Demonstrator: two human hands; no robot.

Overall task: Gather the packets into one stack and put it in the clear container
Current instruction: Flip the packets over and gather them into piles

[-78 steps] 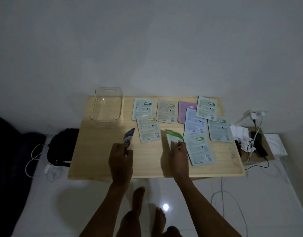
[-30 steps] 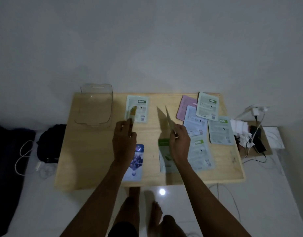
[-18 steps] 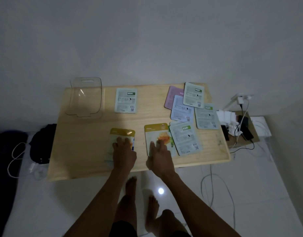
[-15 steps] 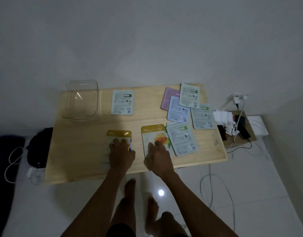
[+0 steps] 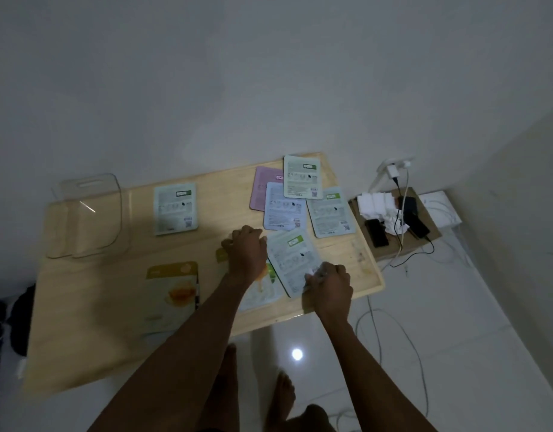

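Several flat packets lie on the wooden table (image 5: 82, 307). A clear container (image 5: 88, 213) stands empty at the back left. A yellow-topped packet (image 5: 172, 288) lies at the front left on top of another. My left hand (image 5: 247, 254) lies, fingers curled, over a second yellow-topped packet (image 5: 259, 294) in the middle. My right hand (image 5: 329, 285) pinches the near corner of a pale green-labelled packet (image 5: 292, 260) that overlaps it. One packet (image 5: 174, 208) lies alone at the back. A pink (image 5: 264, 185), a lavender (image 5: 283, 207) and two pale packets (image 5: 301, 176) (image 5: 329, 213) overlap at the back right.
A low box (image 5: 397, 219) to the right of the table carries tissues, dark devices and charger cables that run to a wall socket (image 5: 393, 169). Cables trail over the white floor. A dark bag (image 5: 22, 307) lies at the left. My bare feet are below the table's front edge.
My left hand has left the front-left yellow packet and moved right onto the middle one. My right hand has moved right and taken the green-labelled packet's corner.
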